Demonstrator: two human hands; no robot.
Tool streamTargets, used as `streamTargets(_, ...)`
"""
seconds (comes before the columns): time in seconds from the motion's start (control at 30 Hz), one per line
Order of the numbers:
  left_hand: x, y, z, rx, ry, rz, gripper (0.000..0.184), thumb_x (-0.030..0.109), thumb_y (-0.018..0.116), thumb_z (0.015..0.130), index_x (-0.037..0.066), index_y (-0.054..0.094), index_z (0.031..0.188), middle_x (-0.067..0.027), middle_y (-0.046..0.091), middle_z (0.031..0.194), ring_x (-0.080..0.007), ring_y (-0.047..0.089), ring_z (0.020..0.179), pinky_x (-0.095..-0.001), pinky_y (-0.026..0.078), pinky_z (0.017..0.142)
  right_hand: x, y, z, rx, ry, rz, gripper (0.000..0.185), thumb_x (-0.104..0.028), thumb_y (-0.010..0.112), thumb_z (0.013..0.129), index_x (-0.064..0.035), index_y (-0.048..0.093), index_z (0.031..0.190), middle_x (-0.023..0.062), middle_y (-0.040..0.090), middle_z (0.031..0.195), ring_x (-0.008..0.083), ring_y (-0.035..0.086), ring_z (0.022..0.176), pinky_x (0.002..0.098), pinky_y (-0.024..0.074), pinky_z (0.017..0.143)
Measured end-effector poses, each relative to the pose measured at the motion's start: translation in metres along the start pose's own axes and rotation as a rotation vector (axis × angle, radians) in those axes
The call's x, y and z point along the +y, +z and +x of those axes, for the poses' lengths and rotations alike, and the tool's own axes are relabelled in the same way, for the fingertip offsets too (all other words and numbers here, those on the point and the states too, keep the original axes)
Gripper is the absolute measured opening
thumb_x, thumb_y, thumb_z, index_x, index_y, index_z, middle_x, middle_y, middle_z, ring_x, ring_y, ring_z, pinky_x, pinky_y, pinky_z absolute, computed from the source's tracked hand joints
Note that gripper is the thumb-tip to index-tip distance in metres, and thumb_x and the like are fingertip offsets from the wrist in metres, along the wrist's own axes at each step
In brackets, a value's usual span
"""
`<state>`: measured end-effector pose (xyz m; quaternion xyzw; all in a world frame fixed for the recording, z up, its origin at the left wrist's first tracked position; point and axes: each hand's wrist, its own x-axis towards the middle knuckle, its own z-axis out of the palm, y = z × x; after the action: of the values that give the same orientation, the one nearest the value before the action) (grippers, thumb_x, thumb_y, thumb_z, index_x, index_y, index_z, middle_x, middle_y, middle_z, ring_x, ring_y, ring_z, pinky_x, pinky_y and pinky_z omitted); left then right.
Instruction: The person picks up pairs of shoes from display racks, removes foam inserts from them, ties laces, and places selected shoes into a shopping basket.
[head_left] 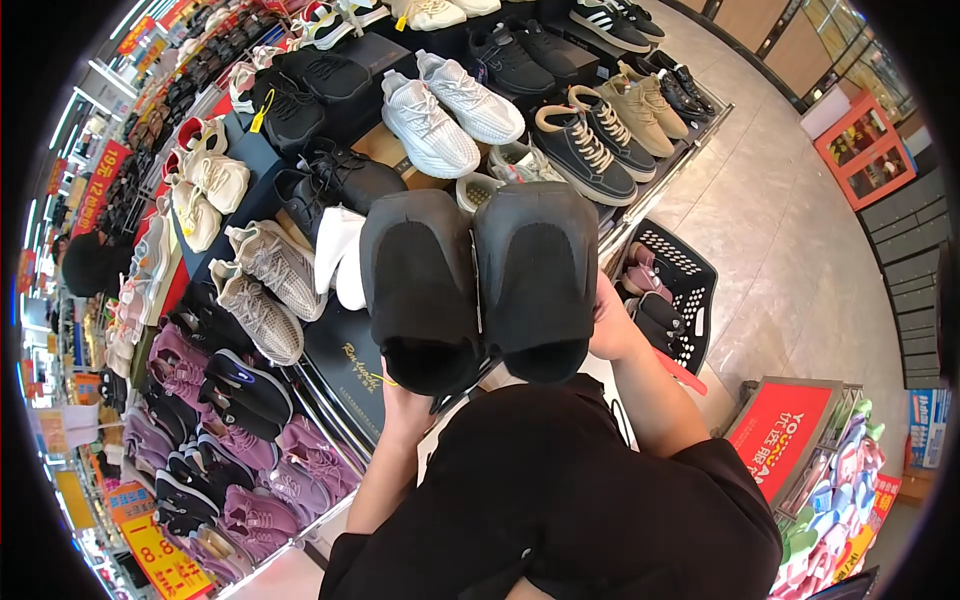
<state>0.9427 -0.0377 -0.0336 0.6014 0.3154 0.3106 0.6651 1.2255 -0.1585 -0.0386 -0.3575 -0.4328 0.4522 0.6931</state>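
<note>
A pair of black sneakers is held up side by side, heels toward me. My left hand (403,408) grips the left black sneaker (420,265) from below, near its heel opening, most of its fingers hidden behind the shoe. The right black sneaker (535,265) is in my right hand (608,322), which wraps its outer side; those fingers are largely out of sight too. Just beyond the pair lie white shoes (342,258) and a pair of white knit sneakers (455,110). Below the left shoe shows a dark shoebox lid (345,360) with gold lettering.
Shoes crowd the display, with dark lace-up boots (590,145) near its right edge. A black perforated basket (690,290) holding shoes stands on the floor to the right. Nearer me is a red-signed bin (785,430) of colourful slippers. Purple sneakers (260,515) fill the left side.
</note>
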Motion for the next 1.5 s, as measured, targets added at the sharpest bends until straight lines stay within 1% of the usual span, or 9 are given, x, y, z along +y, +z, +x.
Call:
streamTargets(0.3, 0.021, 0.017, 0.003, 0.05, 0.126, -0.057, 0.044, -0.005, 0.057, 0.091, -0.002, 0.045, 0.133, -0.0078, 0.059, 0.125, -0.0172, 0.058, 0.112, -0.03, 0.045, 0.097, -0.001, 0.013, 0.019, 0.137, 0.032, 0.078, 0.089, -0.007, 0.083, 0.076, -0.0052, 0.033, 0.149, 0.0074, 0.052, 0.139, 0.0154, 0.052, 0.123, 0.0341, 0.0416, 0.104)
streamTargets(0.57, 0.037, -0.003, -0.006, -0.035, -0.272, 0.078, 0.042, 0.007, 0.063, 0.092, -0.005, 0.05, 0.13, -0.0089, 0.061, 0.114, -0.0123, 0.058, 0.103, -0.0292, 0.048, 0.091, 0.006, 0.016, 0.033, 0.271, 0.286, 0.301, 0.07, -0.001, 0.07, 0.085, 0.0003, 0.037, 0.147, 0.0103, 0.052, 0.139, 0.0184, 0.054, 0.123, 0.034, 0.0426, 0.105)
streamTargets(0.63, 0.051, -0.019, -0.016, -0.094, -0.304, 0.458, 0.041, 0.007, 0.064, 0.09, -0.005, 0.054, 0.128, -0.0102, 0.064, 0.108, -0.0152, 0.062, 0.098, -0.0304, 0.051, 0.088, 0.004, 0.016, 0.033, 0.285, 0.349, 0.282, 0.075, -0.006, 0.072, 0.082, 0.0011, 0.036, 0.147, 0.01, 0.054, 0.137, 0.018, 0.054, 0.122, 0.0333, 0.0425, 0.104)
streamTargets(0.77, 0.076, -0.037, -0.023, 0.13, -0.126, 0.599, 0.033, 0.003, 0.068, 0.086, -0.002, 0.061, 0.118, -0.0071, 0.066, 0.1, -0.0139, 0.063, 0.092, -0.0293, 0.051, 0.085, 0.001, 0.013, 0.036, 0.23, 0.386, 0.243, 0.075, -0.005, 0.072, 0.081, 0.0016, 0.037, 0.147, 0.0102, 0.055, 0.136, 0.0181, 0.055, 0.121, 0.0334, 0.0426, 0.104)
streamTargets(0.83, 0.101, -0.024, -0.01, 0.187, 0.151, 0.799, 0.048, 0.002, 0.075, 0.077, 0.0, 0.059, 0.122, -0.0113, 0.061, 0.113, -0.0222, 0.059, 0.103, -0.0338, 0.047, 0.094, -0.003, 0.015, 0.042, 0.174, 0.39, 0.223, 0.074, -0.005, 0.073, 0.081, 0.0024, 0.037, 0.146, 0.0104, 0.055, 0.136, 0.0182, 0.056, 0.121, 0.0335, 0.0431, 0.104)
streamTargets(0.97, 0.114, 0.004, 0.023, 0.074, 0.349, 1.074, 0.066, 0.007, 0.079, 0.071, 0.005, 0.055, 0.132, -0.0147, 0.055, 0.121, -0.0341, 0.05, 0.115, -0.0413, 0.039, 0.1, 0.004, 0.012, 0.045, 0.163, 0.422, 0.256, 0.072, -0.003, 0.073, 0.083, 0.0037, 0.038, 0.145, 0.011, 0.055, 0.135, 0.0183, 0.054, 0.121, 0.0333, 0.0428, 0.104)
streamTargets(1.13, 0.114, 0.026, 0.061, -0.025, 0.373, 1.148, 0.066, 0.017, 0.076, 0.077, 0.01, 0.052, 0.138, -0.0123, 0.059, 0.109, -0.0321, 0.053, 0.108, -0.0412, 0.037, 0.1, -0.014, 0.013, 0.051, 0.157, 0.43, 0.219, 0.07, -0.005, 0.073, 0.083, 0.0048, 0.04, 0.143, 0.0115, 0.055, 0.135, 0.0183, 0.055, 0.121, 0.0329, 0.0424, 0.104)
streamTargets(1.33, 0.106, 0.041, 0.097, -0.137, 0.274, 1.014, 0.021, 0.016, 0.07, 0.084, 0.006, 0.069, 0.102, -0.0168, 0.07, 0.094, -0.0364, 0.067, 0.084, -0.0405, 0.051, 0.07, -0.028, 0.008, 0.049, 0.12, 0.453, 0.195, 0.065, -0.01, 0.072, 0.085, 0.0059, 0.043, 0.141, 0.0113, 0.055, 0.135, 0.0177, 0.054, 0.121, 0.0324, 0.042, 0.104)
streamTargets(1.5, 0.117, 0.048, 0.097, -0.098, 0.208, 0.949, 0.016, 0.011, 0.069, 0.083, 0.003, 0.07, 0.097, -0.0157, 0.07, 0.083, -0.0323, 0.067, 0.073, -0.035, 0.051, 0.066, -0.027, 0.005, 0.049, 0.076, 0.463, 0.246, 0.073, -0.02, 0.074, 0.086, 0.0056, 0.037, 0.144, 0.0134, 0.054, 0.137, 0.0191, 0.054, 0.122, 0.0334, 0.0428, 0.104)
